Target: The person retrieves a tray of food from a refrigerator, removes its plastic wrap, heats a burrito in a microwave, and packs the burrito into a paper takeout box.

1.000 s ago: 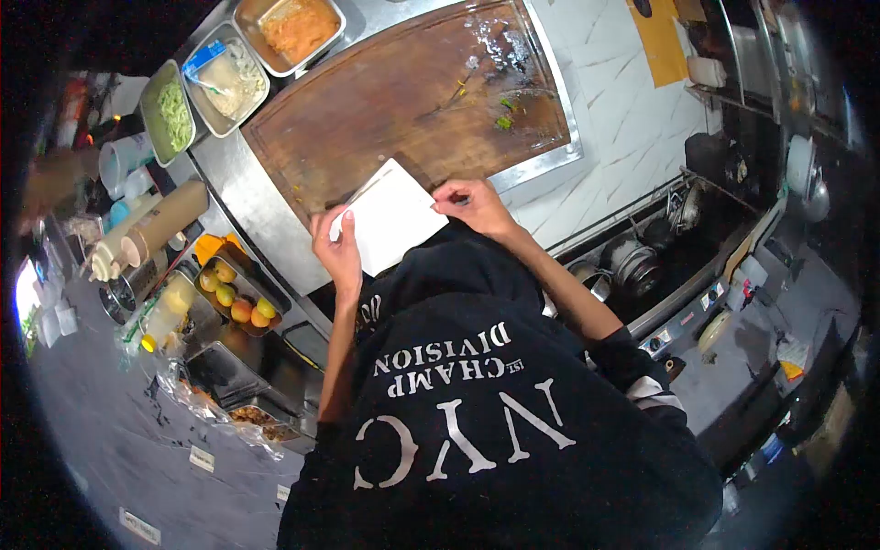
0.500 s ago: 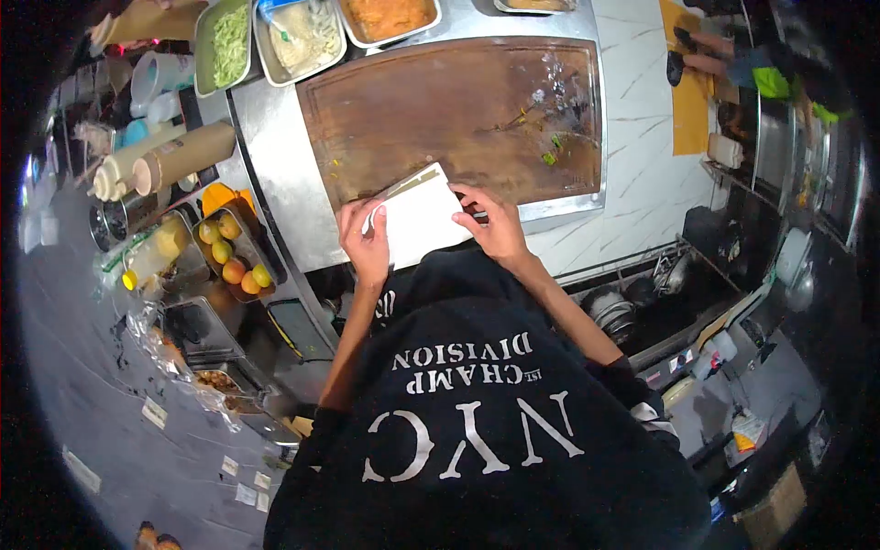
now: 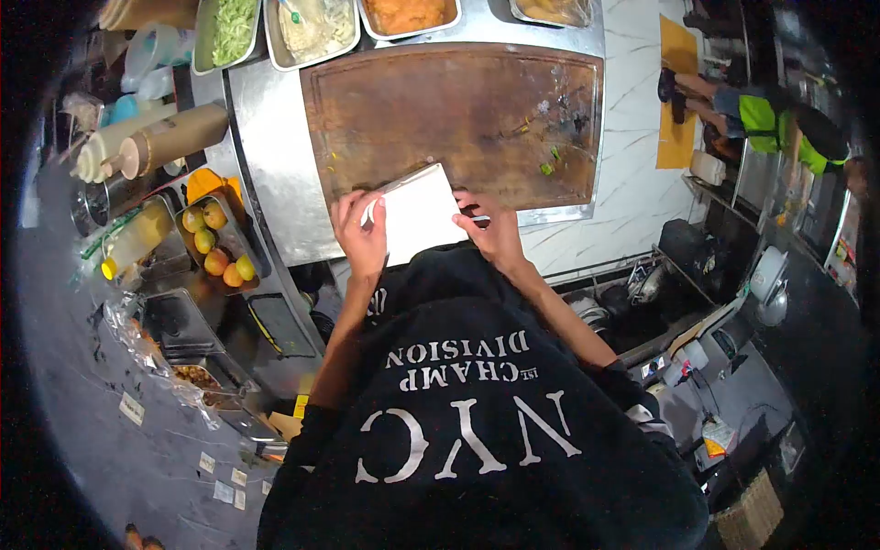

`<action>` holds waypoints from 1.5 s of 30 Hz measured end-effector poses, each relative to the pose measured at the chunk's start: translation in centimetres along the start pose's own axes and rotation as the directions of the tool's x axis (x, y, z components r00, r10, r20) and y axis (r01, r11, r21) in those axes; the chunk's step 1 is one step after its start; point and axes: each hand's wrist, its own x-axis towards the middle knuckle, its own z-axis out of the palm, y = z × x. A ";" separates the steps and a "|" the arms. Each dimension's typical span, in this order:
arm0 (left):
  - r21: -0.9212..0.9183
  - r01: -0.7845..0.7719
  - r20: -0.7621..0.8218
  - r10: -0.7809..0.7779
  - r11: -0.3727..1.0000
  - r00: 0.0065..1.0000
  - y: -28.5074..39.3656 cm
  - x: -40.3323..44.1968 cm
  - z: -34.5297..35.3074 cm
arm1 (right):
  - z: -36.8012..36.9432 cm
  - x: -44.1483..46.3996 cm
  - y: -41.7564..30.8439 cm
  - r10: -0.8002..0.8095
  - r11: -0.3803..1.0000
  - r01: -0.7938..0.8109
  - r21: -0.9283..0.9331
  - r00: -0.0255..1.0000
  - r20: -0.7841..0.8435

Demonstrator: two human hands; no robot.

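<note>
A white cardboard box [image 3: 422, 215] is held at the front edge of the brown wooden cutting board [image 3: 440, 110], close against my black top. My left hand [image 3: 360, 234] grips its left side, thumb on the white face and fingers curled round behind. On the opposite side, the fingers and thumb of my right hand [image 3: 493, 227] are closed on the box's edge. A narrow tan strip shows along the far upper edge. The inside of the box is hidden from me.
Beyond the board stand metal trays of shredded green vegetable [image 3: 234, 32], pale shreds [image 3: 316, 32] and orange food [image 3: 411, 14]. Squeeze bottles [image 3: 174, 142] and a tray of round fruit [image 3: 217, 243] are at left. Another person [image 3: 761, 124] is at far right.
The tan strip on the box's far edge has narrowed, as its white panel tips over it. Both hands keep their hold. The whole view has shifted slightly, and the other person has moved.
</note>
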 end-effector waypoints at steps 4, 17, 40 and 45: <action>0.087 -0.042 0.087 0.035 0.995 0.996 1.1 1.0 -0.3 | 0.5 -0.2 0.9 0.052 0.998 -0.050 0.041 0.997 -0.053; 0.084 -0.076 0.197 0.058 0.994 0.979 0.9 2.1 -0.4 | 0.6 0.5 2.1 0.052 0.994 -0.048 0.098 0.998 -0.042; 0.134 -0.082 0.126 0.065 0.988 0.990 1.2 1.9 -0.2 | 0.9 0.8 0.4 0.033 0.999 -0.034 -0.014 0.997 -0.063; 0.063 -0.013 0.083 0.007 0.998 0.997 1.0 1.5 0.0 | 0.9 0.1 0.3 -0.123 0.962 0.111 -0.249 0.992 -0.033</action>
